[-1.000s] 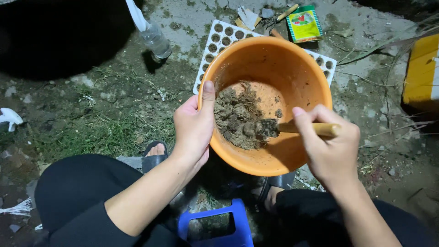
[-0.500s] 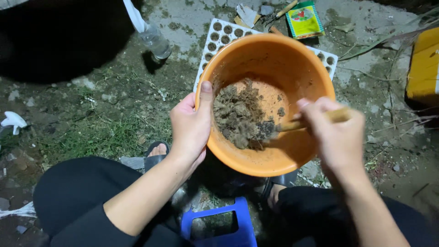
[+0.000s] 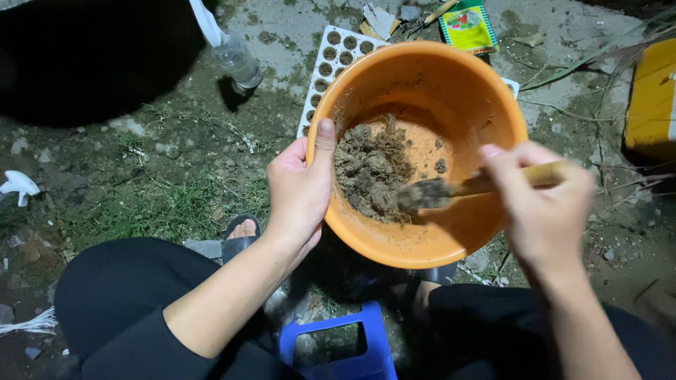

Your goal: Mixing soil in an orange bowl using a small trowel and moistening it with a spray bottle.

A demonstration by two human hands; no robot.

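Your left hand is gripping the near-left rim of the orange bowl, thumb hooked over the edge and inside, fingers wrapped under the outer wall. You're holding the bowl tilted toward you, off the ground, above your knees.

Your right hand is closing fully around the wooden handle of a small trowel; the hand is blurred. The trowel blade is sitting inside the bowl, touching the right edge of the soil clump. The soil is lying in the bowl's lower left part, dark, lumpy, with roots mixed in.

Behind the bowl, a white seedling tray is lying on the ground, its cells filled with soil, partly hidden by the bowl. A clear plastic bottle is lying just left of the tray. A green seed packet is lying beyond the bowl at the top. A blue stool is sitting between your legs.
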